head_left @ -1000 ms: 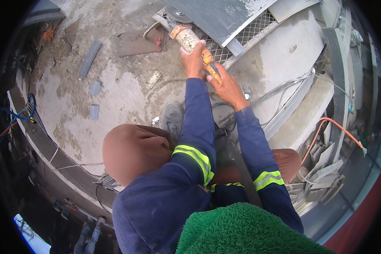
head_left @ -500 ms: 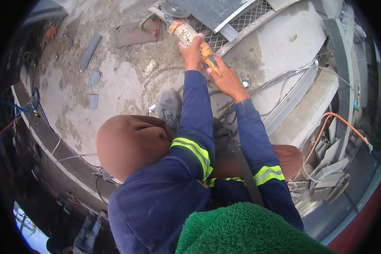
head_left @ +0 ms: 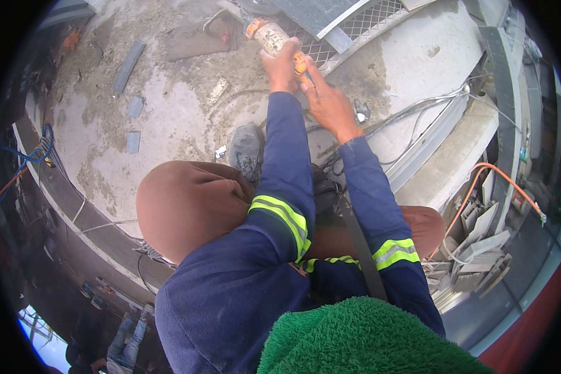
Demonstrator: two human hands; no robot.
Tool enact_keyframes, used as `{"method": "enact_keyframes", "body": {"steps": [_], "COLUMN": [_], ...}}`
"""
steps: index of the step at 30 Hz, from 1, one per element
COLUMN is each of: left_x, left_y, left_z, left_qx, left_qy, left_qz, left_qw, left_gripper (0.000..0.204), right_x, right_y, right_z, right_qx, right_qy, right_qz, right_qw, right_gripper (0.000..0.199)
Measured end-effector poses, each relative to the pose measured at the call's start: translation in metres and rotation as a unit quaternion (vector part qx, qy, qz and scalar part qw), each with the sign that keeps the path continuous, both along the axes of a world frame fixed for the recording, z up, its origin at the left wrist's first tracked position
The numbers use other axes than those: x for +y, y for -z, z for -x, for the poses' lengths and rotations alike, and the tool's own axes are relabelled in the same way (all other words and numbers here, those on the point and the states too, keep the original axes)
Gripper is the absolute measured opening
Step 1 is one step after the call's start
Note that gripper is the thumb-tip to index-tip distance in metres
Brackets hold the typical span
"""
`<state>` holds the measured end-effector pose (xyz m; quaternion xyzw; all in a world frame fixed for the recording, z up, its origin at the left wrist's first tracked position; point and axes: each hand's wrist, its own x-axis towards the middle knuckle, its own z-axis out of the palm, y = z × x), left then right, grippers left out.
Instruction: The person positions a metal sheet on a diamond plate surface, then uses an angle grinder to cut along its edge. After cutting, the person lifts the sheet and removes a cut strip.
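Both my hands are on an orange angle grinder [head_left: 270, 37] with a dirty, pale body. Around the middle of that body my left hand [head_left: 281, 68] is closed. My right hand [head_left: 329, 107] is closed about the rear handle, which it mostly hides; its index finger stretches forward along the tool. At the top edge the grinder's round disc [head_left: 260, 5] is partly cut off by the frame. It is close to a dark grey sheet [head_left: 321, 14] lying on a metal mesh grate [head_left: 374, 22]; whether they touch, I cannot tell.
On the dusty concrete floor [head_left: 174, 118] lie grey offcuts [head_left: 128, 68] and a brownish flat piece [head_left: 199, 45]. Cables [head_left: 411, 109] run on the right, near an orange hose [head_left: 511, 181] and stacked scrap strips [head_left: 480, 255]. A person's legs [head_left: 128, 340] show lower left.
The grinder sits slightly higher in view, its disc now more cut off. My right hand has shifted up and left along the handle, its index finger straighter. The whole view has moved slightly.
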<state>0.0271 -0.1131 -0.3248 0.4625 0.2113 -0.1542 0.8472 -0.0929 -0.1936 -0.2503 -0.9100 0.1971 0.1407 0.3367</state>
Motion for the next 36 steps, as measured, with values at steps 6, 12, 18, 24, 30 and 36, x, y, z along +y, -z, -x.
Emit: {"method": "enact_keyframes", "body": {"steps": [6, 12, 18, 24, 30, 36], "left_x": [0.0, -0.001, -0.002, -0.007, -0.007, 0.003], "left_y": [-0.001, -0.006, -0.011, -0.007, 0.001, 0.026], "left_z": [-0.017, -0.017, 0.001, 0.012, 0.018, 0.007], "left_qx": [0.015, 0.007, 0.039, 0.022, 0.004, -0.012], "left_qy": [0.007, 0.008, 0.001, -0.013, -0.001, -0.025], "left_qz": [-0.014, -0.007, -0.041, -0.039, -0.044, 0.15], "left_qw": [1.0, 1.0, 0.998, 0.999, 0.999, 0.988], "left_gripper": [0.075, 0.076, 0.078, 0.077, 0.079, 0.056], "right_x": [0.0, -0.005, -0.007, -0.014, -0.013, -0.012], "right_y": [0.007, 0.013, 0.013, 0.007, -0.002, -0.002], "right_z": [-0.015, -0.017, 0.001, 0.01, 0.013, 0.008], "right_qx": [0.001, 0.007, -0.031, -0.002, 0.008, 0.003], "right_qy": [0.003, -0.002, -0.039, -0.033, -0.035, -0.039], "right_qz": [0.002, 0.008, 0.029, -0.001, 0.007, -0.009], "right_qw": [1.0, 1.0, 0.998, 0.999, 0.999, 0.999], "right_gripper": [0.068, 0.068, 0.071, 0.073, 0.075, 0.075]}}
